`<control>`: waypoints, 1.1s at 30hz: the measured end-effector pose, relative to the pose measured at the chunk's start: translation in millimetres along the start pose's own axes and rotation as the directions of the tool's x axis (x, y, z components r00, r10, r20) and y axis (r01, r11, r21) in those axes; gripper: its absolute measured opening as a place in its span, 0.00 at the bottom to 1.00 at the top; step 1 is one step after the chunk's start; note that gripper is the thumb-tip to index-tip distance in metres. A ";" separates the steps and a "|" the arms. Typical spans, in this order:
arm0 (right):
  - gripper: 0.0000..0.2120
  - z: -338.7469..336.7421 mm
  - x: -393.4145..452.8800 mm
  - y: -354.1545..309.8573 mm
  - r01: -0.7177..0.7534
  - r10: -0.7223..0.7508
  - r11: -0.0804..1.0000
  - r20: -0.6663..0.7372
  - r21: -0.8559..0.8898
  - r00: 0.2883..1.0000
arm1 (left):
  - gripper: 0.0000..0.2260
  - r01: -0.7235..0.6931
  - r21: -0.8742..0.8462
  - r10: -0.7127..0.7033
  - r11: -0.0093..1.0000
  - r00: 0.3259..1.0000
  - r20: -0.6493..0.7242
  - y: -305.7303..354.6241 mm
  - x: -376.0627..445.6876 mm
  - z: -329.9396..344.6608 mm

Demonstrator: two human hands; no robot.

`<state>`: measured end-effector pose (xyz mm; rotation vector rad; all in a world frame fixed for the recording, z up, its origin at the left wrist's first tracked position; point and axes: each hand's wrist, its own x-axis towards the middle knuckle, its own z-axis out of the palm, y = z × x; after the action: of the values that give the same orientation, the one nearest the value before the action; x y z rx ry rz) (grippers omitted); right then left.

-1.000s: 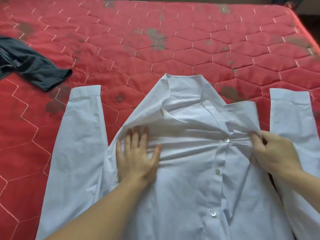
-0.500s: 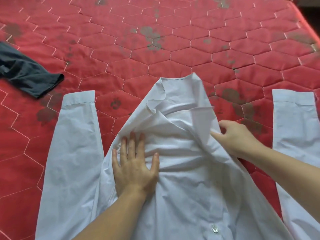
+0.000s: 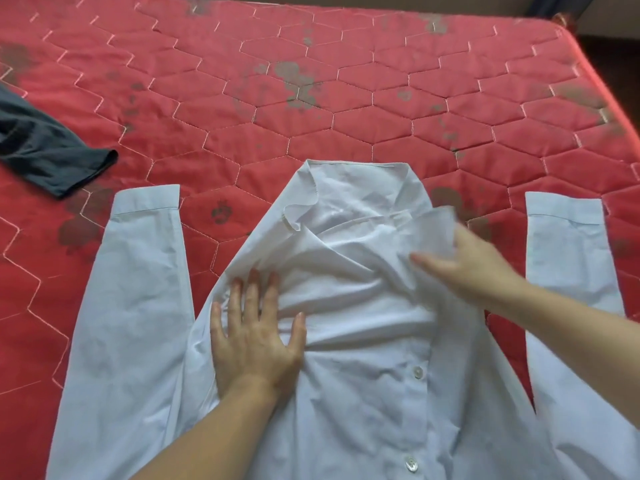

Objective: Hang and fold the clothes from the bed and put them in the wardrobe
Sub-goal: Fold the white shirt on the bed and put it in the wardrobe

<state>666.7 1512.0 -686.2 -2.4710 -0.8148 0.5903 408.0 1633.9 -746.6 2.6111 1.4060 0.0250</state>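
The shirt (image 3: 363,341) is pinned by the flat, spread left hand (image 3: 256,337); its collar flap is pinched by the blurred right hand (image 3: 474,268). Uneven pulling could bunch the chest.

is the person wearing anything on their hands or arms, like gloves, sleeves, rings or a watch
Nothing shows. The left hand and the right hand are bare, with no gloves and no rings on the visible fingers. Both forearms are uncovered as far as the picture's edge, with no sleeve, watch or bracelet at either wrist.
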 end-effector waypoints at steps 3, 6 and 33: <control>0.14 3.1 4.9 -3.5 0.079 -0.086 0.996 -0.206 -0.045 0.975 | 0.36 0.020 -0.003 -0.020 1.000 1.000 -0.011 -0.9 6.7 0.2; 0.12 -23.9 16.8 13.6 -0.107 0.121 0.993 -0.379 0.059 0.918 | 0.37 0.173 -0.094 -0.180 0.980 0.981 -0.073 1.5 20.2 -0.9; 0.16 -67.8 104.6 -41.0 0.024 0.177 0.237 0.068 -0.971 0.982 | 0.34 0.194 -0.072 -0.203 0.978 0.969 -0.141 5.1 25.3 3.9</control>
<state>761.2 1587.6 -635.5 -3.6786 -1.4784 0.3065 426.6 1651.5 -751.3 2.4528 1.6839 0.2339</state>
